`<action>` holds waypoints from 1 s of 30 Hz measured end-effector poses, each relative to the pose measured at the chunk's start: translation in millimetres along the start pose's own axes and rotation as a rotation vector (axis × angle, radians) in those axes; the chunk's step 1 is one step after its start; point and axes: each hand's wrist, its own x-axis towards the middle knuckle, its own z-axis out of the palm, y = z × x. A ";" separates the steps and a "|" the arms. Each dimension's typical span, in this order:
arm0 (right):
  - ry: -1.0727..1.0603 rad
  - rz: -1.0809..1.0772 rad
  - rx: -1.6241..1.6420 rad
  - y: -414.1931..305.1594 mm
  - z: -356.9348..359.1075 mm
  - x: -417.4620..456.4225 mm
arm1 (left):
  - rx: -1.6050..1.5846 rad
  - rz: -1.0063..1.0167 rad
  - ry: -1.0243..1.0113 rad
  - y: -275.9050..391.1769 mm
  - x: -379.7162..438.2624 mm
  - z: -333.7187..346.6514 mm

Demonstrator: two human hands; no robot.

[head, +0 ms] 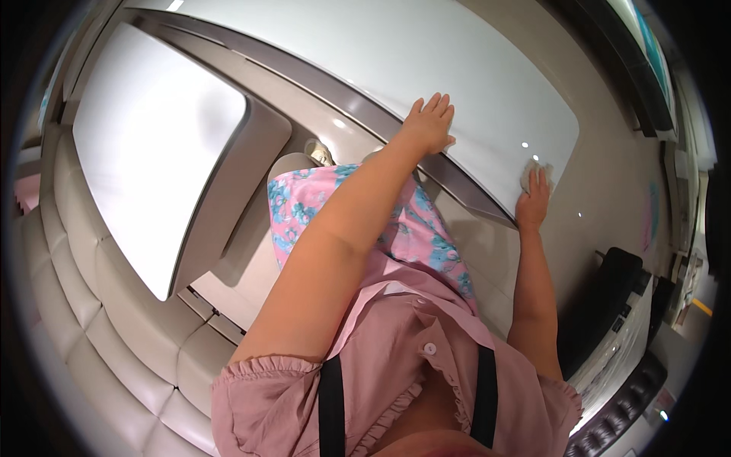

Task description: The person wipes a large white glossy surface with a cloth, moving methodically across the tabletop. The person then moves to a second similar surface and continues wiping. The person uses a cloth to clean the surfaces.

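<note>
My left hand rests palm down near the front edge of a glossy white tabletop, with its fingers spread and nothing in it. Further right, my right hand presses a crumpled light beige cloth onto the same top, close to its rounded right corner. Part of the cloth is hidden under the fingers. Along the table's near side runs a grey-brown edge panel.
A lower white-topped table stands to the left, before a tufted beige leather sofa. On the right is a black seat beside plastic-wrapped material. A shoe shows on the pale floor.
</note>
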 end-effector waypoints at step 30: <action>-0.154 -0.520 0.033 -224.7 31.5 81.6 | -2.317 -0.559 0.793 -146.2 -55.6 -72.9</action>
